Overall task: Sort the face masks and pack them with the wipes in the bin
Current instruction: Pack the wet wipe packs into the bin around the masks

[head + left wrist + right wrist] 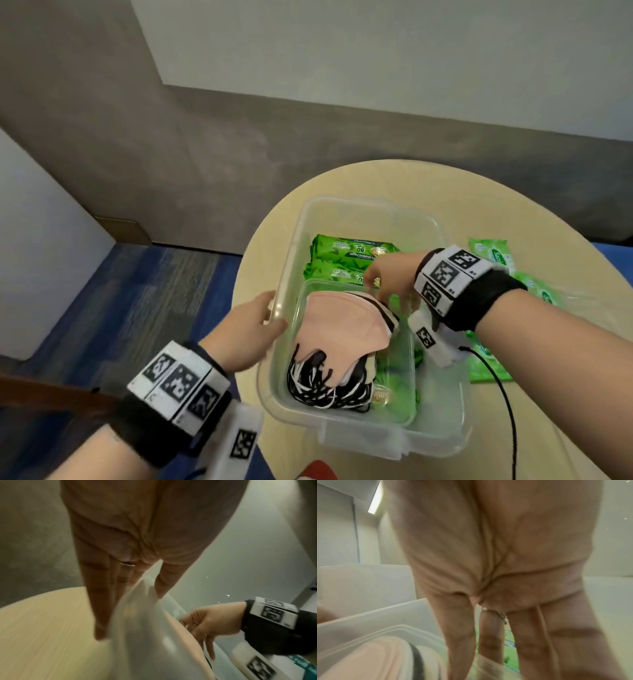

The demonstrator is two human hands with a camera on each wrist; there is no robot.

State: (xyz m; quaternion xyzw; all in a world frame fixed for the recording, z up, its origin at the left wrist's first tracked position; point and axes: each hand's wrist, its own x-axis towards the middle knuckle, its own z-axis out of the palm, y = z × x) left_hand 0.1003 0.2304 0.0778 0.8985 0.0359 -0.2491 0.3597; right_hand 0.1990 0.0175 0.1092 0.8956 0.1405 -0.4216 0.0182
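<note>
Left grip: pinching clear tray rim. Right grip: fingers loosely spread over stacked face masks; wipes packs in bin.

Stack of folded face masks, pink one on top, white and black beneath, black and white ear loops tangled at the near end. Lying in a clear inner tray inside the clear bin. Green wipes packs flat in the bin, just beyond the right fingers; more green packs on the desk right of them.
</note>
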